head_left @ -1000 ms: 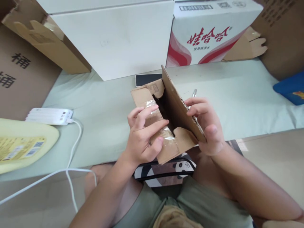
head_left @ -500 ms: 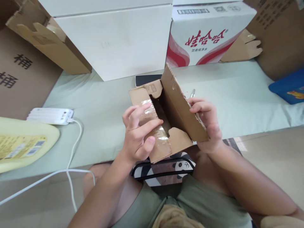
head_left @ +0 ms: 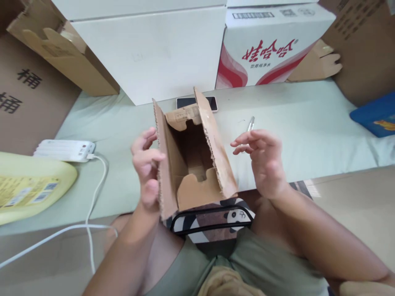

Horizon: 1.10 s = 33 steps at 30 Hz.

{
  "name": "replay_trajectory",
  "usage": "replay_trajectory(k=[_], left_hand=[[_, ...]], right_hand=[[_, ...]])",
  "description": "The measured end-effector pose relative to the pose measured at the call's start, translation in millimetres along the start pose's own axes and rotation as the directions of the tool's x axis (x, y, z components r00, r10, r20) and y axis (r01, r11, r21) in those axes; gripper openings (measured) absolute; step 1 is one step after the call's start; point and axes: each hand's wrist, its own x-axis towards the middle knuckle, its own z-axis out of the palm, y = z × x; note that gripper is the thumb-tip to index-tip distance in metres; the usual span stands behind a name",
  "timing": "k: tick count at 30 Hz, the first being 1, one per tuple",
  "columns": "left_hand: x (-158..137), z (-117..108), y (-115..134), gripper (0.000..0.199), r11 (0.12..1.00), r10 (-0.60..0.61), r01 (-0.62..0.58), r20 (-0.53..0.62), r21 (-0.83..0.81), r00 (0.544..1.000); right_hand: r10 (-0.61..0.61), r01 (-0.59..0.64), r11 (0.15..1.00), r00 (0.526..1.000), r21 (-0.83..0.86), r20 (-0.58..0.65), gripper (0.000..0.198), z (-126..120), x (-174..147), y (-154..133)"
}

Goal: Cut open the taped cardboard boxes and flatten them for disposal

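At the front edge of the table (head_left: 308, 123), the open cardboard box (head_left: 194, 160) is tilted, its near end jutting over the person's lap; its underside is hidden, so I cannot tell what it rests on. Its two long flaps stand up along its left and right sides, their torn edges showing, while a short notched flap slopes at each end. The inside is dark toward the far end.

Just at the left side of the box, the left hand (head_left: 145, 164) has its fingers partly curled, with the index fingertip lapping over the edge of the left flap; I cannot tell whether it grips the cardboard. To the right of the box and apart from it, the right hand (head_left: 267, 164) is open and holds nothing, its fingers loosely bent toward the right flap. A clear tube (head_left: 251, 123) lies just beyond those fingers, right of the box.

Behind the box lies a phone (head_left: 212, 102), partly covered by it from this view, and farther back stands a large white box (head_left: 148, 57). Well to the left of the cardboard box are a white power bank (head_left: 64, 150) and a yellow bottle (head_left: 33, 187).
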Motion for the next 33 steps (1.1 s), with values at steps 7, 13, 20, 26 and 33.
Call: replay_trajectory(k=[7, 13, 20, 26, 33], left_hand=[[12.3, -33.6, -11.2, 0.029, 0.902, -0.27, 0.197, -0.147, -0.385, 0.951], [8.7, -47.9, -43.1, 0.027, 0.88, -0.414, 0.332, -0.206, -0.34, 0.887], [1.7, -55.1, -75.9, 0.027, 0.787, -0.505, 0.473, 0.026, -0.396, 0.862], [-2.6, -51.7, -83.3, 0.032, 0.757, -0.547, 0.559, 0.14, -0.338, 0.825], [2.3, -43.0, -66.7, 0.036, 0.78, -0.476, 0.498, 0.157, -0.379, 0.865]], right_hand=[[0.518, -0.359, 0.823, 0.793, -0.441, 0.321, 0.03, -6.9, 7.8, 21.6], [0.364, -0.163, 0.913, 0.737, -0.373, 0.57, 0.037, 1.8, 7.9, 25.6], [0.379, -0.358, 0.925, 0.85, -0.127, 0.367, 0.07, -0.3, 5.6, 30.4], [0.355, -0.36, 0.932, 0.885, -0.042, 0.301, 0.094, -6.5, 1.2, 39.1], [0.421, -0.481, 0.876, 0.795, 0.033, 0.437, 0.118, 0.2, 3.4, 37.8]])
